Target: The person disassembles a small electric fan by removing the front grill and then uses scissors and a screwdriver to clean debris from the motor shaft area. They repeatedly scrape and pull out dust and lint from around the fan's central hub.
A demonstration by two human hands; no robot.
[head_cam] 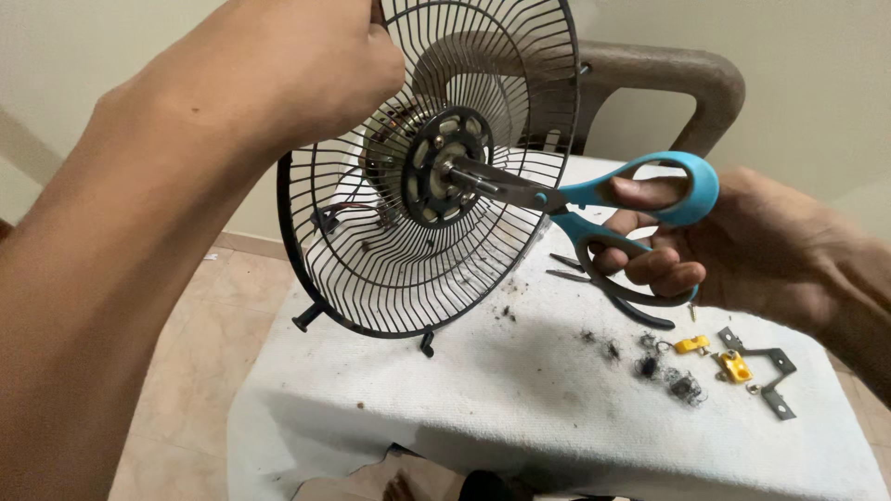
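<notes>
L hand (306, 65) grips fan grille (418, 241); R hand (742, 246) holds scissors (594, 199), tips seemingly on shaft.

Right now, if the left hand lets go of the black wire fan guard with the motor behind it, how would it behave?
The black wire fan guard would probably tip: it stands tilted on its small feet. The motor likely makes it back-heavy. Its thin wires look stiff, though the blue-handled scissors pressing the hub could push it over.
</notes>
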